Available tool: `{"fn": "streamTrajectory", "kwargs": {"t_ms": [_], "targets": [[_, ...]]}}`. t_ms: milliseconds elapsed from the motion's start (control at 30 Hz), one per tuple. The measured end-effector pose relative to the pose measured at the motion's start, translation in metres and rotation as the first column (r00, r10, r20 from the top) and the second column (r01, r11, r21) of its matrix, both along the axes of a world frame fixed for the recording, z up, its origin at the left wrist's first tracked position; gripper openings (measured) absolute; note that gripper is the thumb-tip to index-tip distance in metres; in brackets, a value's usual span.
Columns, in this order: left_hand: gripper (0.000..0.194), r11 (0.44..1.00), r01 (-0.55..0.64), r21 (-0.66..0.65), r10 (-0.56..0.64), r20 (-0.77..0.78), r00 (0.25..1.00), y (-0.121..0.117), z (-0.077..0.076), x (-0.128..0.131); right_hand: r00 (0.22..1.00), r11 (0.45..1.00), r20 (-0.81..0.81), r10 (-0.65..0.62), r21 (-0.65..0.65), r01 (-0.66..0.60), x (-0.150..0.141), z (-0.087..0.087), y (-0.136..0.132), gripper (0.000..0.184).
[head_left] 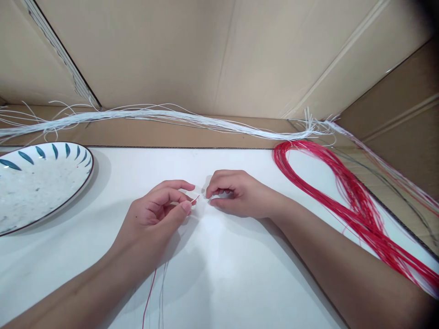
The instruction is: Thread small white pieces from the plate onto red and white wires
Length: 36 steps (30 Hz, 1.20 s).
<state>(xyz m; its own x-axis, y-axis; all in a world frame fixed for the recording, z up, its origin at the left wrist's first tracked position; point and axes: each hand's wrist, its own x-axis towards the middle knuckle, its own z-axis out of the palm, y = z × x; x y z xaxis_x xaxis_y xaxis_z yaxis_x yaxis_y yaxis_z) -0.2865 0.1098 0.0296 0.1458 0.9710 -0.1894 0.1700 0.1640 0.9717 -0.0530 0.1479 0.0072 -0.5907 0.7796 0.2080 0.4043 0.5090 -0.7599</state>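
Note:
My left hand point(157, 208) rests on the white table point(240, 283) with thumb and fingers pinched on thin cords; a short red cord tip point(195, 199) sticks out past the thumb. A red cord point(149, 294) and a pale white one point(162, 288) trail from under that hand toward me. My right hand point(233, 193) lies just to the right, fingers curled in a pinch facing the left fingertips, a small gap between them. What the right fingers hold is too small to make out.
A white plate with blue leaf marks point(37, 183) sits at the left. A looped bundle of red cords point(356, 201) lies at the right. A long bundle of white cords point(171, 116) stretches along the back, before cardboard walls point(206, 55).

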Motion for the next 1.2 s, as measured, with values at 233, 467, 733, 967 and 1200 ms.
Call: {"fn": "streamTrajectory", "kwargs": {"t_ms": [233, 467, 733, 967, 1200], "targets": [[0.027, 0.999, 0.029, -0.024, -0.028, 0.061, 0.998, -0.001, -0.001, -0.002, 1.000, 0.999, -0.004, 0.027, 0.048, -0.026, -0.002, -0.001, 0.002, 0.015], [0.023, 0.990, 0.110, 0.085, -0.117, 0.072, 0.991, 0.002, -0.007, -0.006, 0.810, 0.888, -0.526, -0.260, -0.460, -0.014, -0.023, 0.003, -0.010, 0.009], [0.021, 0.983, 0.166, 0.073, -0.177, 0.181, 0.967, 0.003, -0.010, -0.009, 0.560, 0.626, -0.722, -0.407, -0.667, -0.405, -0.044, 0.001, -0.023, 0.015], [0.021, 0.986, 0.160, 0.056, -0.168, 0.221, 0.961, 0.003, -0.009, -0.010, 0.545, 0.573, -0.723, -0.425, -0.681, -0.456, -0.041, 0.003, -0.023, 0.009], [0.019, 0.980, 0.185, 0.076, -0.198, 0.232, 0.952, 0.003, -0.010, -0.012, 0.562, 0.585, -0.716, -0.413, -0.682, -0.439, -0.041, 0.002, -0.024, 0.009]]}}
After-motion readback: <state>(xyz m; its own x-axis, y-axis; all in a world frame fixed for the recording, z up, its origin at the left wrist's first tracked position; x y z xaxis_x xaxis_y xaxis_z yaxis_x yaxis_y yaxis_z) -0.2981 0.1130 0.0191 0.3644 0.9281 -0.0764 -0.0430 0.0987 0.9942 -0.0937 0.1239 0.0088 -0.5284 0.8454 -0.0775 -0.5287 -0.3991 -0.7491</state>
